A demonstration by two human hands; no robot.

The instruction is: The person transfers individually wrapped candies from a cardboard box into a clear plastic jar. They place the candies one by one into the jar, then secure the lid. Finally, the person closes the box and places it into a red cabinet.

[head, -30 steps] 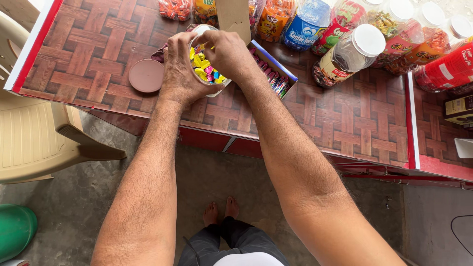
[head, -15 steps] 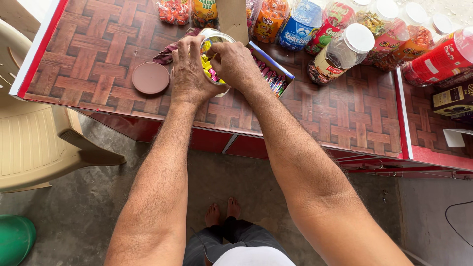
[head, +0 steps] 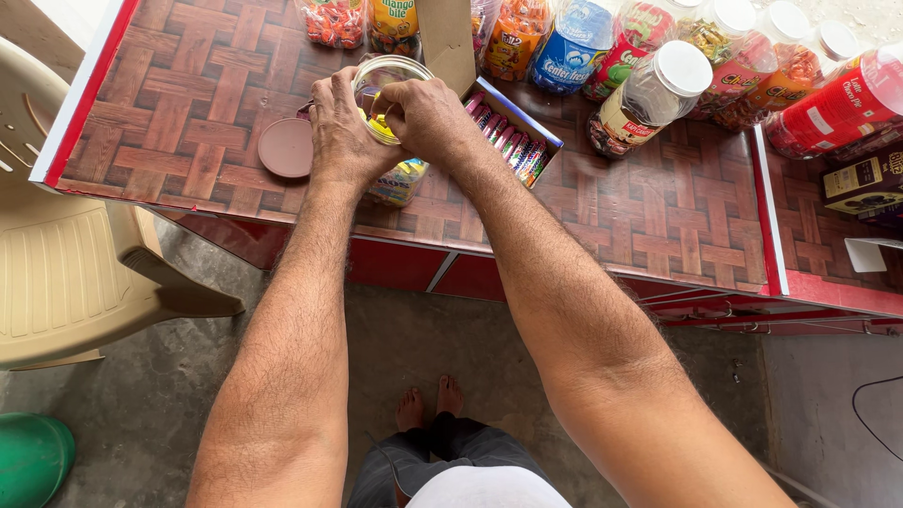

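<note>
**Both hands at an open candy jar on the worktop**

Nearest the camera, the person's bare feet (head: 428,406) stand on a grey concrete floor (head: 395,339), with dark trousers below the two forearms that reach forward. To the left a cream plastic chair (head: 71,273) sits against the worktop's edge, and a green round object (head: 28,461) shows at the bottom left corner.

The worktop (head: 658,207) has a brown basket-weave pattern and a red and white border. Near its front edge stands a clear plastic jar (head: 393,141), lid off, partly filled with small bright sweets, mostly yellow. The left hand (head: 340,127) wraps around the jar's left side, fingers curled on the wall and rim, holding it. The right hand (head: 428,113) sits over the jar's mouth with its fingers bent and bunched together at the rim; whether they pinch a sweet cannot be told, since the fingertips are hidden.

Just left of the jar a round brown lid (head: 285,148) lies flat on the worktop, close to the left hand but apart from it. Just right of the jar is an open cardboard box (head: 513,141) of wrapped sticks in pink and other colours, its flap standing up behind the hands.

Farther back a row of candy jars (head: 658,89) with white lids and mixed fillings runs along the rear edge. A red-labelled jar (head: 837,103) lies at the far right, with a dark box (head: 861,183) beside it.
</note>
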